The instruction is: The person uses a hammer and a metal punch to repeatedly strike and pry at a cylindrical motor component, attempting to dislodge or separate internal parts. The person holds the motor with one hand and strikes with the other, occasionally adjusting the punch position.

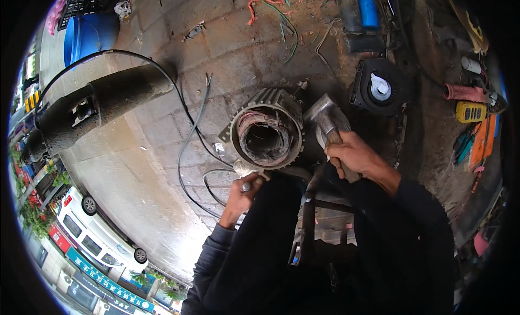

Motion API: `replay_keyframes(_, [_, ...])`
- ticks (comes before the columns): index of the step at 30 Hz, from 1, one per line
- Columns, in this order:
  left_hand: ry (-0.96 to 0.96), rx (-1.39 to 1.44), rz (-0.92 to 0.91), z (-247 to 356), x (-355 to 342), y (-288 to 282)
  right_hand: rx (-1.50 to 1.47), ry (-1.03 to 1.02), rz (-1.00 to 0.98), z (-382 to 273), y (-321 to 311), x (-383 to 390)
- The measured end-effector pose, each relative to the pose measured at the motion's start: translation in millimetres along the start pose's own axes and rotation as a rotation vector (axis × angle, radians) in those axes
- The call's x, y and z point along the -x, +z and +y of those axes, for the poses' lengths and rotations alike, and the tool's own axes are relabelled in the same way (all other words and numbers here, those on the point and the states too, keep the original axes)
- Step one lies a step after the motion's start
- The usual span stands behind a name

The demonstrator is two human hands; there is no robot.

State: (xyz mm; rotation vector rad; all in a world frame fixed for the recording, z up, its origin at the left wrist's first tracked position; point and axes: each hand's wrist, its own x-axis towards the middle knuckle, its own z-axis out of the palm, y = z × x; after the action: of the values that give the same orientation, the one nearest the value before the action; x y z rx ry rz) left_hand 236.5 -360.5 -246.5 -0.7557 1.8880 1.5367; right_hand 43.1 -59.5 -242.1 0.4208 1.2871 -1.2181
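Note:
A finned metal motor housing (294, 128) with frayed copper windings (249, 120) round its dark bore stands on the paving in front of me. My left hand (242, 197) is closed on a short metal rod (247, 186) below the housing's lower left, beside my knee. To the right of the housing, my right hand (351, 158) grips the wooden handle of a hammer (331, 115), its broad metal head up near the housing's right side. A pale object (242, 166) lies under the housing's lower edge, too hidden to make out.
Black cables (192, 125) loop over the paving left of the housing, near a dark pipe (124, 90) and blue bucket (86, 38). A fan housing (379, 87), blue cylinder (367, 10), yellow device (470, 111) and scattered tools lie right and above. A white vehicle (95, 233) stands far lower left.

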Motion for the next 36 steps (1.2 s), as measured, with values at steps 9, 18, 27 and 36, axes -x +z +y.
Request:
replay_keyframes(9, [-0.058,-0.167,0.317,61,-5,-54,-0.048,-0.034,0.092,-8,-5,-8])
replay_keyframes(18, [0.555,0.79,0.004,169,-28,-63,-0.122,-0.106,0.169,-11,-28,-44])
replay_keyframes(27, [0.4,0.711,-0.036,159,-77,-33,-0.299,0.005,0.177,4,-36,-50])
replay_keyframes(36, [0.399,0.667,-0.025,153,-86,-28,-0.312,-0.001,0.161,2,-35,-50])
